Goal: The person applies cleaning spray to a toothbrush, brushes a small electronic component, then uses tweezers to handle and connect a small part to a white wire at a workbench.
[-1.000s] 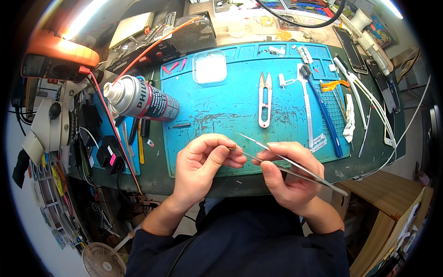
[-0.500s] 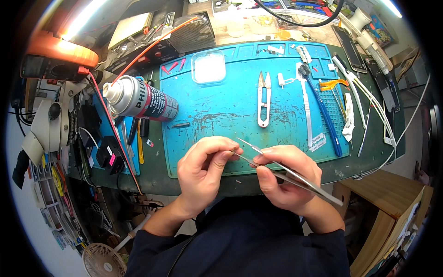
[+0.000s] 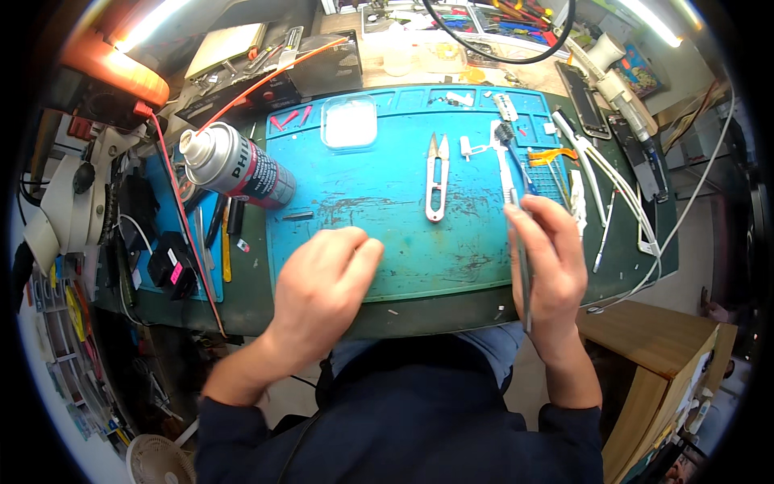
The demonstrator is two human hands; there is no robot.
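Observation:
My left hand is curled over the front of the blue work mat, its knuckles up. Whatever its closed fingers hold, if anything, is hidden. Further right, my right hand grips metal tweezers, which point away from me. Its fingertips are at the lower part of a long pale metal tool and a blue-handled brush, partly covering both; whether they touch cannot be told. White thread snips lie between the hands, tips pointing away. A small dark strip rests beyond my left hand.
A spray can stands at the mat's left. Behind it sit a clear box with white contents and pink pieces. White cables, an orange tool and a phone-like slab lie right. A red lead crosses the left side.
My hands have moved apart. The right one has swung right and away with the tweezers, toward the brush. The left has turned knuckles up, hiding its fingertips. The whole view has shifted slightly.

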